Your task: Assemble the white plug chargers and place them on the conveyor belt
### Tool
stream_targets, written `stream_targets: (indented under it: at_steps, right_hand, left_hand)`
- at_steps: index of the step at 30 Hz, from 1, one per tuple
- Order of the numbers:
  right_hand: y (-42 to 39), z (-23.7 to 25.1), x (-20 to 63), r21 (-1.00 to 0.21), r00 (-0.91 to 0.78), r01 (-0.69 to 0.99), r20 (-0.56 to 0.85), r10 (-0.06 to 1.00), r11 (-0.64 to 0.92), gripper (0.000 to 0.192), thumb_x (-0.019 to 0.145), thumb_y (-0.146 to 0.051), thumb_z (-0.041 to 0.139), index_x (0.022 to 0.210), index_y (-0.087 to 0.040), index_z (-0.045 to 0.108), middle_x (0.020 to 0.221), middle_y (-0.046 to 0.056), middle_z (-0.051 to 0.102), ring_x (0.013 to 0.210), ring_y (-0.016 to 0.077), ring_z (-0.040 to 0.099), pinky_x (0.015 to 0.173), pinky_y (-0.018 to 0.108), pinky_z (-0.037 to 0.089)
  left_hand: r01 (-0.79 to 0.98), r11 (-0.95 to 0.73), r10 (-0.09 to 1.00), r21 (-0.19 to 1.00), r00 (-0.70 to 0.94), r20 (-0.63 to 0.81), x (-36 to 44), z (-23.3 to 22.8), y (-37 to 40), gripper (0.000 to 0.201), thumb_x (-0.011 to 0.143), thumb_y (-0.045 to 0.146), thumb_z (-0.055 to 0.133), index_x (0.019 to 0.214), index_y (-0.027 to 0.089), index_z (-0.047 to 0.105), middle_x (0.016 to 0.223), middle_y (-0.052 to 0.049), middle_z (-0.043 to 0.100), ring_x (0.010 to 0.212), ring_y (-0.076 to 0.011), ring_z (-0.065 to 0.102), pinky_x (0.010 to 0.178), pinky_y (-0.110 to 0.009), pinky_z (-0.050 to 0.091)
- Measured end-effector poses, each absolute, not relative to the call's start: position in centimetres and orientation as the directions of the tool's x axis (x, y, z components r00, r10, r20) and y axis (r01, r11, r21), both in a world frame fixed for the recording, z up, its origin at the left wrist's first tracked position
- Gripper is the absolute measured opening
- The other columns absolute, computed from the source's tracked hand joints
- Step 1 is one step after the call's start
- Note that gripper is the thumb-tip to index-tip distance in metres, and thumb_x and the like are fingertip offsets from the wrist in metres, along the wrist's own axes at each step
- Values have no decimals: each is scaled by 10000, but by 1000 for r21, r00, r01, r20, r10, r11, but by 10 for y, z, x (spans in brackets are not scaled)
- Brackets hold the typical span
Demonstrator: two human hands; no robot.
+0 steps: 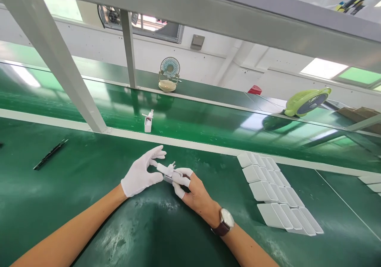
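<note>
Pinches a small white plastic plug (pixel 168 171) with thin prongs (pixel 173 165) in the white-tipped right hand (pixel 195 190), over the green bench (pixel 89 171). Spreads the fingers of the white-gloved left hand (pixel 141 175) close beside it. Plug seems light, hard, maybe slippery; best held by the sides.

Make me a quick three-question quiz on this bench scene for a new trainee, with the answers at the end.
1. True or false: the right hand grips a white plug piece.
2. Fill in: in the picture, the green fan stands to the ___ of the beige fan.
3. What covers the left hand? A) nothing; B) a white glove; C) a black mitten.

Key: 1. True; 2. right; 3. B.
</note>
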State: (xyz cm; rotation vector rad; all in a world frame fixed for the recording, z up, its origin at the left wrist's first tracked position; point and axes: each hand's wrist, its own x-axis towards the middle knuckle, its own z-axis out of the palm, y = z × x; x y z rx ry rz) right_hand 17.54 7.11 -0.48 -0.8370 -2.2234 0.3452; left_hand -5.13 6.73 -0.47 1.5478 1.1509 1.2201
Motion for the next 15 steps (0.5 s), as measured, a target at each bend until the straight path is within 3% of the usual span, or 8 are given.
stream_targets:
  at_steps: [4,6,10,15]
  right_hand:
    - [71,-14,175,-471,-582,464,476,659,750,335,903,-146,590,1201,-283,661,1121,81,660,988,197,677,852,340,607]
    - [71,-16,175,-473,-572,476,473,670,741,339,909,-143,583,1210,-281,658,1127,84,657,991,194,673,848,336,606]
    - [69,-12,175,-414,-591,543,430,683,731,368,916,-153,581,1249,-296,645,1146,87,654,970,201,679,804,337,616]
    - [68,1,178,-415,-471,555,558,683,721,464,905,-138,582,1318,-349,602,1164,74,643,957,196,681,821,336,614]
  left_hand:
    - [381,-194,981,904,86,174,-41,4,63,335,814,329,675,1138,246,676,1098,-38,725,908,-191,676,861,-351,569]
    - [420,-158,987,894,77,139,-37,5,62,219,846,379,647,1007,242,703,999,-15,739,882,-180,684,841,-323,571]
    - [393,-113,992,913,88,85,-39,0,62,248,867,433,628,1006,234,681,978,-19,743,869,-189,696,789,-321,580]
    - [267,-242,970,933,94,225,-49,-11,61,486,853,389,639,1298,216,551,1232,-95,680,1031,-239,665,940,-413,547]
